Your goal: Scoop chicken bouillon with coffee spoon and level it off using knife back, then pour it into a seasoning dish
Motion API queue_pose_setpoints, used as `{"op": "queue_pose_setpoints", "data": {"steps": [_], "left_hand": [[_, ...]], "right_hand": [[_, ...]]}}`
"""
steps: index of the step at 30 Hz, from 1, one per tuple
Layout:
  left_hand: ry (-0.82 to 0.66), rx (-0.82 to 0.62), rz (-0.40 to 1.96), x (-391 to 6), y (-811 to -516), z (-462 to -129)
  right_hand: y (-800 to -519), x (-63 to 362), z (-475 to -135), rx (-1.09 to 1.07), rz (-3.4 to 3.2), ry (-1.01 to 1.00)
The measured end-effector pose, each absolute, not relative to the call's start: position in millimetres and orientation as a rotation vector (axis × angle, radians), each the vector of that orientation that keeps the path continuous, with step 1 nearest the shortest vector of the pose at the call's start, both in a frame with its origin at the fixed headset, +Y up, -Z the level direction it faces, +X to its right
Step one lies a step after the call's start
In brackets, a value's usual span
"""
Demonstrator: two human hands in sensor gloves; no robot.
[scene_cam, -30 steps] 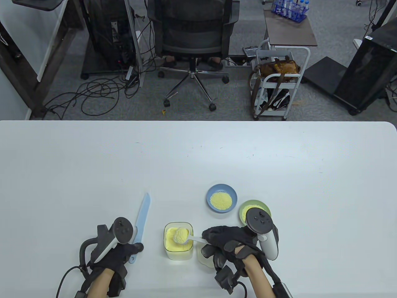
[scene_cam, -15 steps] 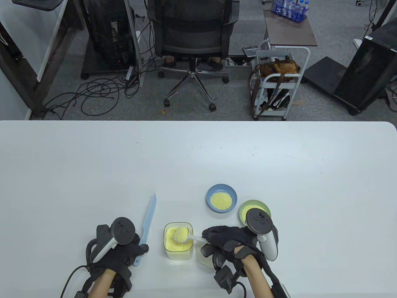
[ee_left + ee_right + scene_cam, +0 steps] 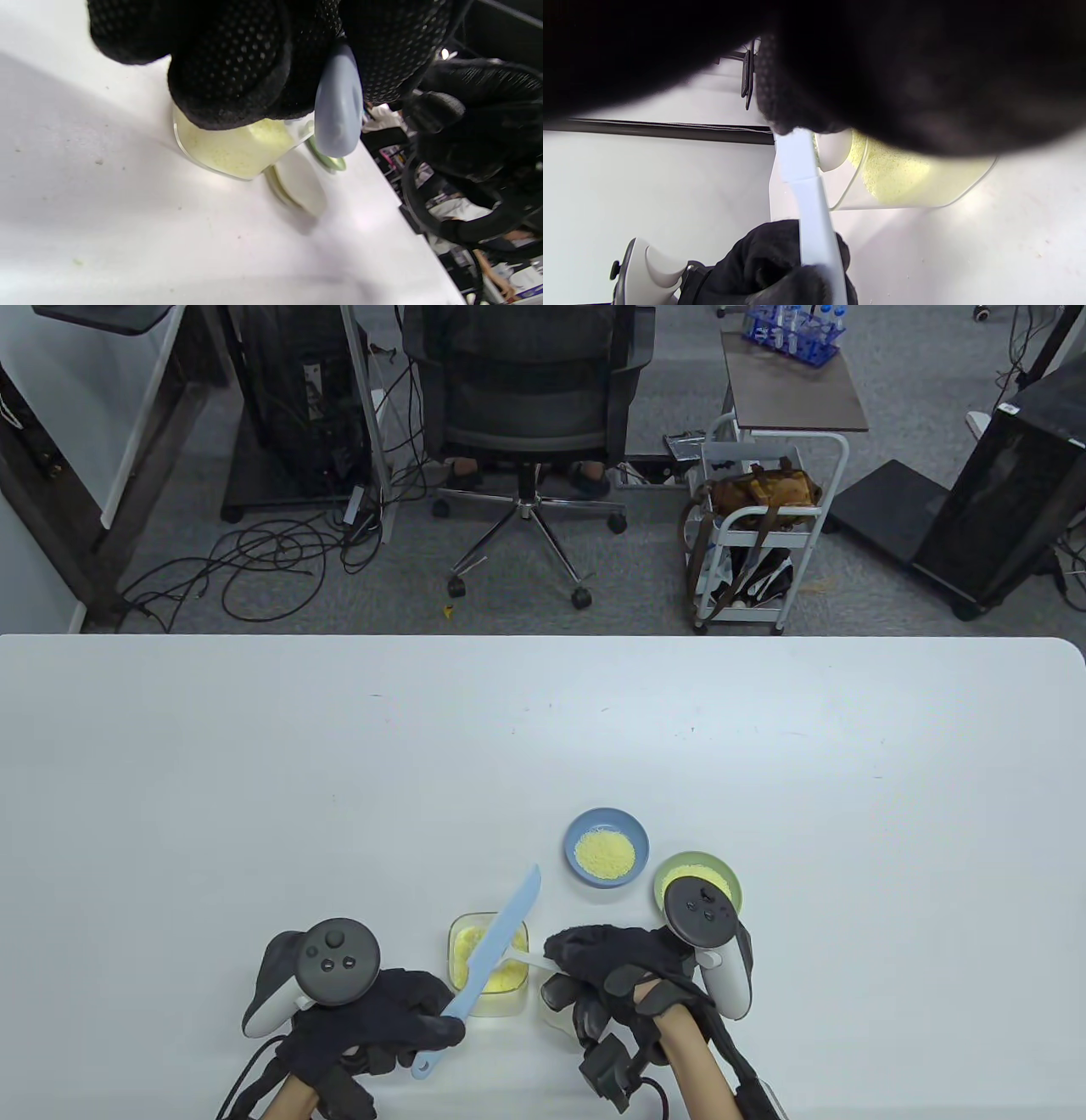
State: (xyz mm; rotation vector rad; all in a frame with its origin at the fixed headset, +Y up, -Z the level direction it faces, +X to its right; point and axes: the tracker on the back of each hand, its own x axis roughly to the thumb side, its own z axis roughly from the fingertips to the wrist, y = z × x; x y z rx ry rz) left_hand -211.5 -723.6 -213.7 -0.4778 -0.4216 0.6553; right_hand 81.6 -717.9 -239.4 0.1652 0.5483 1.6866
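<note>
i'm at the levelling step: my left hand (image 3: 373, 1027) grips the handle of the pale blue plastic knife (image 3: 492, 954), its blade slanting across the clear square tub of yellow chicken bouillon (image 3: 488, 963) on the white surface (image 3: 254, 780). my right hand (image 3: 619, 971) pinches the white coffee spoon (image 3: 528, 957) over the tub, its bowl hidden under the blade. next, i judge, the knife back should scrape along the spoon rim, then the spoon travels to the round blue seasoning dish (image 3: 607, 847) just beyond.
</note>
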Motion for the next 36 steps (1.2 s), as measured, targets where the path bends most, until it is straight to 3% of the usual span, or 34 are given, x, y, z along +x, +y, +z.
{"op": "queue_pose_setpoints", "data": {"steps": [24, 31, 36], "left_hand": [[-0.303, -0.469, 0.721, -239, -724, -225], [0.006, -0.349, 0.585, -267, -738, -235], [0.157, -0.400, 0.482, -278, -757, -242]], "right_hand": [[-709, 96, -231, 0.167, 1.665, 0.473], [-712, 97, -232, 0.167, 1.640, 0.469], [-712, 98, -230, 0.169, 1.625, 0.465]]}}
